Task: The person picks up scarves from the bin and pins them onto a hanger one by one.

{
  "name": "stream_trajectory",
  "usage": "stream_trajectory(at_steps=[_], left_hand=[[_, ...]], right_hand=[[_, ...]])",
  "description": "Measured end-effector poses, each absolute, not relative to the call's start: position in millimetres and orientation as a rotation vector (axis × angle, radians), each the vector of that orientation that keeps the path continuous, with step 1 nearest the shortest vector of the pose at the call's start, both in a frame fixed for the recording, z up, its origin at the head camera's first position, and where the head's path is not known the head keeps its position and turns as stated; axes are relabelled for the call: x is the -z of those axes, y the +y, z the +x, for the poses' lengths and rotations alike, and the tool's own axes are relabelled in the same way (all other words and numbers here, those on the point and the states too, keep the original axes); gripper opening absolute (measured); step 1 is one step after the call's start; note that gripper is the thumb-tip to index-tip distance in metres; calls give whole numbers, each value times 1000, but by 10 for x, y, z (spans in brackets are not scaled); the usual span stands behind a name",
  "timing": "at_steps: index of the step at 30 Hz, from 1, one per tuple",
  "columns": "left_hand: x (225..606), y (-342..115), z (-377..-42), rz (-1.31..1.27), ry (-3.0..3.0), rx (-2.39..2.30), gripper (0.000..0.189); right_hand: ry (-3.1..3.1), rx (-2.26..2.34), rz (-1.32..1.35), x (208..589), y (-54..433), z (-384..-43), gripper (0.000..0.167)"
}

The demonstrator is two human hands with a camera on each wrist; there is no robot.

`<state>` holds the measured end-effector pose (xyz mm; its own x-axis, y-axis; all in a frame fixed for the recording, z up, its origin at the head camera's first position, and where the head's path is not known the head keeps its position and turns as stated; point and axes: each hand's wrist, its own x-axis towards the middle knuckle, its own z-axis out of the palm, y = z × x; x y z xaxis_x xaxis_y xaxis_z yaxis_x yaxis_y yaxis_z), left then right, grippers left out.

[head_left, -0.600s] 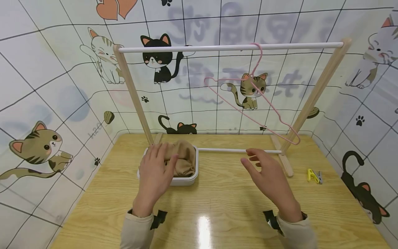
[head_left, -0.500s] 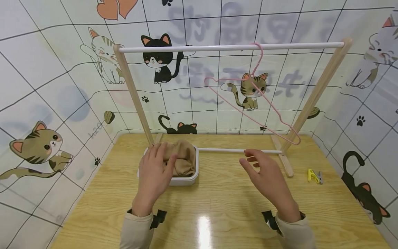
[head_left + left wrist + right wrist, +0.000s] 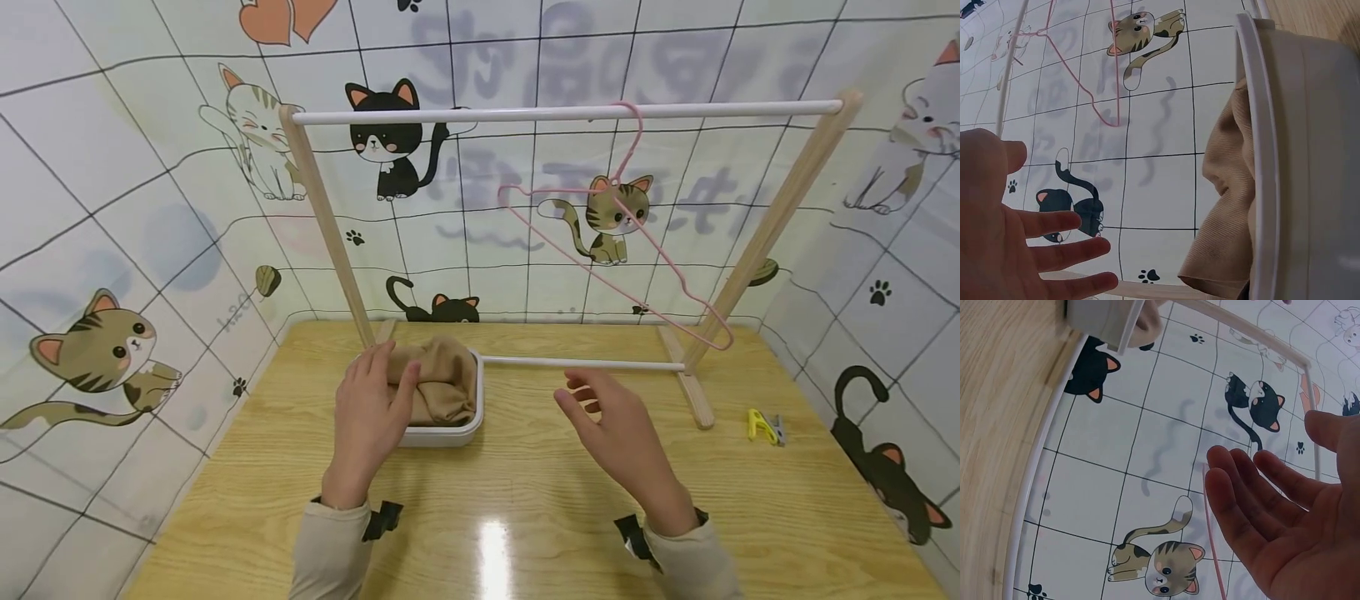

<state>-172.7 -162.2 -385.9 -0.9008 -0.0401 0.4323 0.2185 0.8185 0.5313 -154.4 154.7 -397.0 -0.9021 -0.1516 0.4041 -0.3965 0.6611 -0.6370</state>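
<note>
Left hand straight-fingered, holding nothing; right hand loosely curled, also bare. Tan cloth bunched in white tub, left hand's two o'clock. Loose folds, I'd judge, want light two-handed pinching, tub steady.

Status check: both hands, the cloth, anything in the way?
Left hand at the white bin, off the cloth. Right hand empty above the table. Cloth bunched in the bin. No obstruction apparent.

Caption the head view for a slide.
Left hand near a white tub of tan cloth, right hand over the table, pink hanger on the rack.
</note>
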Motion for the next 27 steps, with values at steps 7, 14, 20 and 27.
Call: stream_trajectory(at_steps=[7,14,20,27], left_hand=[[3904,-1671,-1794,-104,-2584,860,61],[3924,-1729,-1837,-92,-2583,882,61],[3969,-1769,-1868,-67,-2594,914,62],[4035,-1802,-1925,-24,-2621,936,65]], right_hand=[[-2566,-1108,453,4031,1442,-1556,41],[-2594,-1133,439,4081,1333,-1558,43],[-2618,-1172,422,4132,1257,-1571,43],[-2661,-1234,395,4199,1155,-1570,43]])
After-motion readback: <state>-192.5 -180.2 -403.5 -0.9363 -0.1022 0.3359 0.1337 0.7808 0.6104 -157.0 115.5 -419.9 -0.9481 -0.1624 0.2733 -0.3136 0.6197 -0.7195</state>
